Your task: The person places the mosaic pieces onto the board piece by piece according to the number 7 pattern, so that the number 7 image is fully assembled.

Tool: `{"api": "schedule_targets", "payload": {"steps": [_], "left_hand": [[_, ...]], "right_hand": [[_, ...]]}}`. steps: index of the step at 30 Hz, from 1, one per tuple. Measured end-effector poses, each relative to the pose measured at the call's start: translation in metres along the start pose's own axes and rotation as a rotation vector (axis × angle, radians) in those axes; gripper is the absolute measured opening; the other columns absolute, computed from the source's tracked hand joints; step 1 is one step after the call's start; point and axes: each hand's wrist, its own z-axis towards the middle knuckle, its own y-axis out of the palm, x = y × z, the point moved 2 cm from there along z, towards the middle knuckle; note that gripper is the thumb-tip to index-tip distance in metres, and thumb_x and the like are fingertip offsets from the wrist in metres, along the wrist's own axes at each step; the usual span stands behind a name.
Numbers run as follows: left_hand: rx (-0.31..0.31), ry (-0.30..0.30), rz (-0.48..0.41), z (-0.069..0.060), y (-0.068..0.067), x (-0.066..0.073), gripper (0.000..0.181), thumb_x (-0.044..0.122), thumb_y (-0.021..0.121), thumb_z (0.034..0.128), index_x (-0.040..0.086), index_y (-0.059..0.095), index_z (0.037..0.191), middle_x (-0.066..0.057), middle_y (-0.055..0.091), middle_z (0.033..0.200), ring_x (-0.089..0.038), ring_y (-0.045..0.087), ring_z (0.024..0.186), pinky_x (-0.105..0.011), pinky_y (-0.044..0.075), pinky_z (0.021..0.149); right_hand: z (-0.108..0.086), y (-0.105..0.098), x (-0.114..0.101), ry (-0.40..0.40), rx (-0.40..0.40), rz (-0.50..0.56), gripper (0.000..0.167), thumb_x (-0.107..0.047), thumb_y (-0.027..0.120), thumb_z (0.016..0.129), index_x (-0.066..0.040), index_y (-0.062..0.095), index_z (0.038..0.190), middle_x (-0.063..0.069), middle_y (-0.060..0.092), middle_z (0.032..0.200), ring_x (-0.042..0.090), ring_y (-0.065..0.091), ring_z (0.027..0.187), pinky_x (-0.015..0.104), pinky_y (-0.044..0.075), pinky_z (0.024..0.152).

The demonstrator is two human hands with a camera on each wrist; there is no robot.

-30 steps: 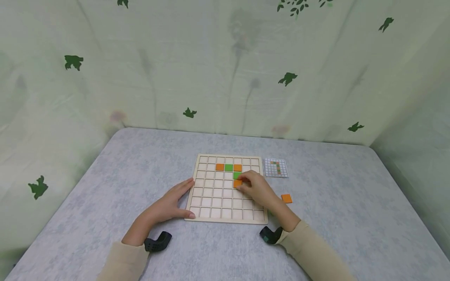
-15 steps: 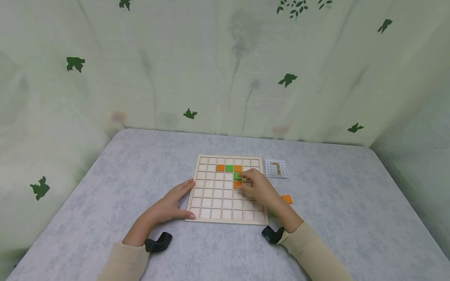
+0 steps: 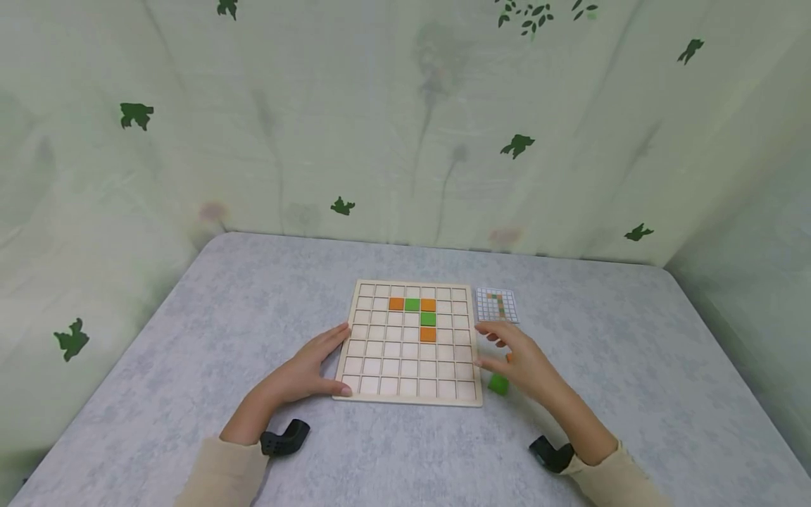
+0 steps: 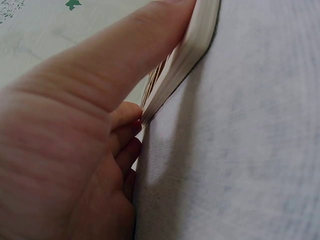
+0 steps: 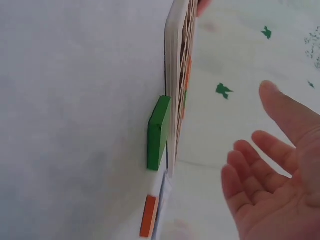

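Observation:
A square wooden grid board (image 3: 380,348) lies on the table. My left hand (image 3: 308,363) rests on its left side, fingers along the edge and thumb at the near corner. Five cells hold tiles: a row of orange (image 3: 396,304), green (image 3: 412,305) and orange, then green (image 3: 428,320) and orange (image 3: 428,335) below its right end. My right hand (image 3: 522,360) hovers just past the board's right edge, fingers loosely bent and holding nothing. Under it lie a loose green tile (image 5: 158,134) and a loose orange tile (image 5: 148,216), the latter mostly hidden in the head view.
A small printed card (image 3: 497,303) with a coloured grid pattern lies beside the board's upper right corner. The grey table (image 3: 393,451) extends on all sides. Behind it hangs a pale curtain (image 3: 405,127) with green bird shapes.
My right hand has let go of the orange tile in the lowest filled cell and moved right, off the board. The loose green tile has come into view. My left hand stays put.

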Motion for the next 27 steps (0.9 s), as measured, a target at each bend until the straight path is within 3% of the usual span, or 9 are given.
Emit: {"api": "schedule_targets", "payload": {"steps": [7, 13, 16, 21, 24, 27], "left_hand": [[-0.002, -0.002, 0.009, 0.000, 0.000, -0.001, 0.106, 0.051, 0.074, 0.0646, 0.001, 0.022, 0.142, -0.013, 0.016, 0.147, -0.034, 0.013, 0.132, -0.054, 0.017, 0.101], [0.003, 0.004, 0.004, -0.001, 0.001, -0.001, 0.105, 0.050, 0.074, 0.0647, 0.001, 0.022, 0.142, -0.013, 0.016, 0.147, -0.034, 0.013, 0.132, -0.054, 0.016, 0.101], [0.007, 0.008, 0.000, -0.001, 0.001, -0.001, 0.105, 0.050, 0.074, 0.0646, 0.001, 0.022, 0.142, -0.013, 0.016, 0.147, -0.034, 0.013, 0.132, -0.054, 0.017, 0.101], [0.005, 0.003, -0.005, -0.001, 0.000, -0.001, 0.106, 0.050, 0.075, 0.0637, 0.002, 0.022, 0.142, -0.011, 0.016, 0.148, -0.032, 0.013, 0.133, -0.053, 0.016, 0.101], [0.006, 0.007, -0.004, -0.001, 0.000, 0.000, 0.106, 0.050, 0.075, 0.0640, 0.002, 0.022, 0.142, -0.011, 0.016, 0.148, -0.032, 0.013, 0.133, -0.053, 0.016, 0.101], [0.010, 0.011, -0.001, 0.000, 0.000, 0.001, 0.105, 0.049, 0.075, 0.0647, 0.002, 0.022, 0.142, -0.012, 0.016, 0.147, -0.033, 0.013, 0.133, -0.054, 0.016, 0.101]], "right_hand": [[-0.028, -0.003, 0.014, 0.039, -0.051, -0.009, 0.053, -0.020, 0.075, 0.072, -0.004, 0.055, 0.118, 0.006, 0.056, 0.110, 0.022, 0.054, 0.093, 0.035, 0.047, 0.077], [-0.040, 0.004, 0.027, 0.087, -0.120, -0.034, 0.049, -0.023, 0.075, 0.071, -0.004, 0.057, 0.113, 0.003, 0.054, 0.110, 0.016, 0.054, 0.094, 0.029, 0.046, 0.079], [-0.044, 0.007, 0.029, 0.130, -0.132, -0.041, 0.043, -0.024, 0.075, 0.072, -0.008, 0.059, 0.108, -0.001, 0.052, 0.108, 0.013, 0.052, 0.095, 0.030, 0.045, 0.083], [-0.043, 0.009, 0.027, 0.191, -0.133, -0.074, 0.028, -0.022, 0.075, 0.073, -0.012, 0.062, 0.096, -0.004, 0.050, 0.096, 0.010, 0.049, 0.086, 0.030, 0.045, 0.076], [-0.040, 0.007, 0.024, 0.191, -0.134, -0.072, 0.024, -0.018, 0.074, 0.075, -0.012, 0.061, 0.095, -0.004, 0.052, 0.093, 0.010, 0.049, 0.082, 0.028, 0.046, 0.071], [-0.035, 0.004, 0.018, 0.138, -0.118, -0.072, 0.024, -0.015, 0.072, 0.077, -0.011, 0.061, 0.097, -0.003, 0.054, 0.092, 0.011, 0.051, 0.081, 0.027, 0.046, 0.068]]}}
